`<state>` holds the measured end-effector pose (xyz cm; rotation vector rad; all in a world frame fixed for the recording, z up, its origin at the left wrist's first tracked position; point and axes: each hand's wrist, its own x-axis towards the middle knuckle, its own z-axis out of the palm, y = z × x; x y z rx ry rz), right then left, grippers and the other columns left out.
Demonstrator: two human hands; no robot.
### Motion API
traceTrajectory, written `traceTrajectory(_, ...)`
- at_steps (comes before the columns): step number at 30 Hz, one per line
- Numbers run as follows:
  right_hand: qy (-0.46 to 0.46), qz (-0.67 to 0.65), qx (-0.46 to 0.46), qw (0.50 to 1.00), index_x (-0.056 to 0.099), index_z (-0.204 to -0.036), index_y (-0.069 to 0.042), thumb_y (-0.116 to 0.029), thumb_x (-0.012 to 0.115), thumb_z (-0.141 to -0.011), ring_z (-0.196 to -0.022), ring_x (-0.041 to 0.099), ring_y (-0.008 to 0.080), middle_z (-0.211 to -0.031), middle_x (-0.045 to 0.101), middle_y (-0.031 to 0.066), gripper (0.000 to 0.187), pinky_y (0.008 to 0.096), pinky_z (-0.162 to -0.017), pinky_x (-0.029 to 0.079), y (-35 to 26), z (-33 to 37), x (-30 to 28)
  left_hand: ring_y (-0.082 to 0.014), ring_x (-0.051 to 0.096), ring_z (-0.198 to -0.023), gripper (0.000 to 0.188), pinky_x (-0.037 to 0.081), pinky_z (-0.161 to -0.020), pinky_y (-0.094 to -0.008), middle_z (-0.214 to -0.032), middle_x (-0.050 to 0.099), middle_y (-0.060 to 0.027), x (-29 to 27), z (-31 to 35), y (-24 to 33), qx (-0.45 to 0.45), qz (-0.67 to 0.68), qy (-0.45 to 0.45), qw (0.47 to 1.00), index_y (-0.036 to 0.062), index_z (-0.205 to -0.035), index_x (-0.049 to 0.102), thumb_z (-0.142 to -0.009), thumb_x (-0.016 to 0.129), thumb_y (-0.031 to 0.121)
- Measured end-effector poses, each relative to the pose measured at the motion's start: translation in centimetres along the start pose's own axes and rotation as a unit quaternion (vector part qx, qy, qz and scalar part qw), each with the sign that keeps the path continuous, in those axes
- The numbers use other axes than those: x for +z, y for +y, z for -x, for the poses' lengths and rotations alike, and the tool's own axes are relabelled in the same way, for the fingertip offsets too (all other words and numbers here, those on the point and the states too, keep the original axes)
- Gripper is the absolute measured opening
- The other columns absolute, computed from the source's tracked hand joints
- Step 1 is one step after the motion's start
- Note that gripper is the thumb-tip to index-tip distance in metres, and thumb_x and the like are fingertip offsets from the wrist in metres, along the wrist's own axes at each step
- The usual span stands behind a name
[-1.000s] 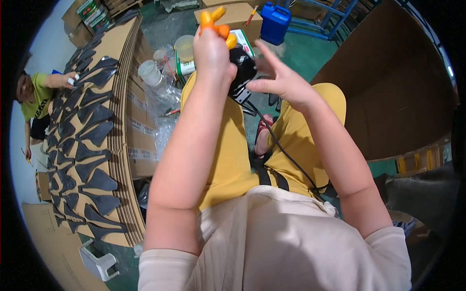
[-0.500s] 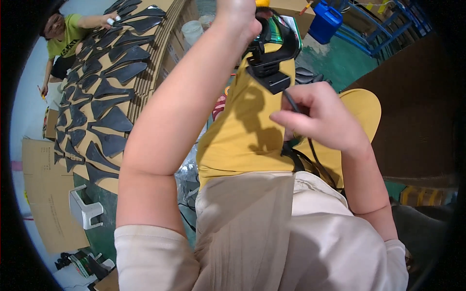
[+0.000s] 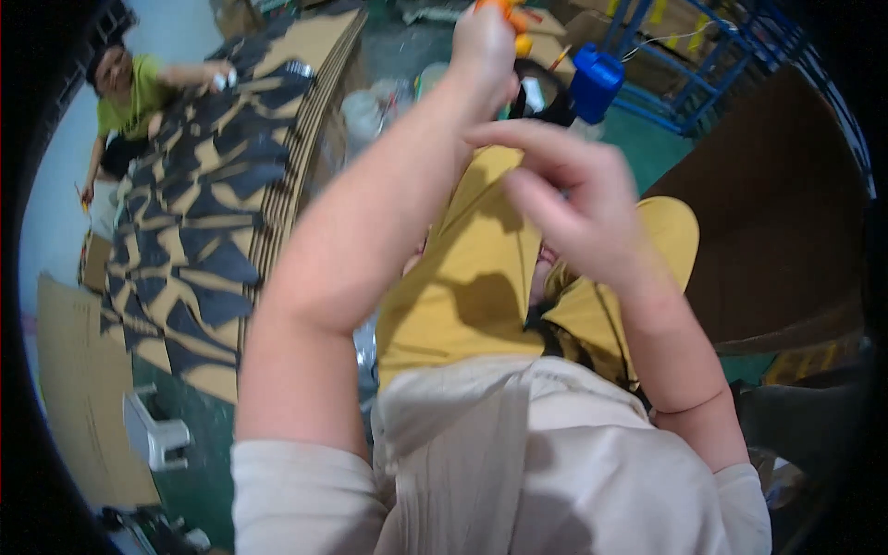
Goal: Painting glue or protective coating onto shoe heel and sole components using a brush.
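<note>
At the top of the head view, my left hand (image 3: 485, 51) is raised at the end of an outstretched arm. Its fingers look curled, and a bright orange object (image 3: 501, 9) shows at its upper edge; the grip itself is hidden. My right hand (image 3: 587, 194) hovers over the yellow trousers (image 3: 462, 277), close to my left wrist. Its index finger points toward that wrist and its thumb stands apart, with nothing seen between them. Motion blurs both hands. Beyond them lies a dark rounded object (image 3: 546, 97) with a pale patch, partly hidden.
Flat black pieces (image 3: 217, 217) lie in rows on stacked cardboard (image 3: 319, 46) to the left, where a person (image 3: 129, 97) in a green shirt reaches across. A white stool (image 3: 157, 430) stands below. A blue jug (image 3: 597, 81), blue metal frame (image 3: 689, 116) and large brown panel (image 3: 768, 222) are right.
My right hand has moved up and left toward my left wrist, and the black cable no longer shows in it. The black bracket-like device has left view between my hands. More orange shows by my left hand.
</note>
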<state>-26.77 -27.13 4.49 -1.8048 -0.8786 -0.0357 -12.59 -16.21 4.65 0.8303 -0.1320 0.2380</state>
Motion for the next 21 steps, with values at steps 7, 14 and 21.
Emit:
traceTrajectory(7, -0.345, 0.044, -0.105, 0.931, 0.065, -0.081, -0.002, -0.010, 0.056, -0.073, -0.069, 0.060, 0.0284, -0.076, 0.062, 0.0155, 0.014, 0.0357, -0.064, 0.048, 4.4, 1.7, 10.3, -0.0150, 0.053, -0.058, 0.029, 0.043, -0.053, -0.0287, -0.069, 0.055, -0.0025, -3.2, -1.1, 0.9, -0.013, -0.052, 0.010, 0.999, 0.0115, -0.084, 0.059, -0.091, 0.048, 0.038)
traceTrajectory(14, -0.550, 0.375, -0.233, 0.708, 0.070, -0.087, -0.007, -0.017, 0.062, -0.068, -0.092, 0.061, 0.0254, -0.095, 0.066, 0.0112, 0.022, 0.0382, -0.079, 0.044, 5.0, 3.2, 20.2, -0.0139, 0.049, -0.062, 0.026, 0.041, -0.055, -0.0283, -0.074, 0.053, -0.0037, -4.5, 2.5, 1.4, -0.028, -0.118, 0.001, 0.993, 0.0075, -0.090, 0.055, -0.088, 0.044, 0.030)
traceTrajectory(21, -0.530, 0.403, -0.292, 0.687, 0.071, -0.081, -0.015, -0.020, 0.062, -0.068, -0.098, 0.056, 0.0246, -0.093, 0.066, 0.0022, 0.018, 0.0388, -0.082, 0.040, 6.3, 4.3, 22.1, -0.0129, 0.049, -0.070, 0.027, 0.040, -0.064, -0.0286, -0.079, 0.053, -0.0042, -6.9, 4.2, 3.7, -0.045, -0.168, 0.015, 0.985, 0.0058, -0.106, 0.052, -0.090, 0.035, 0.019)
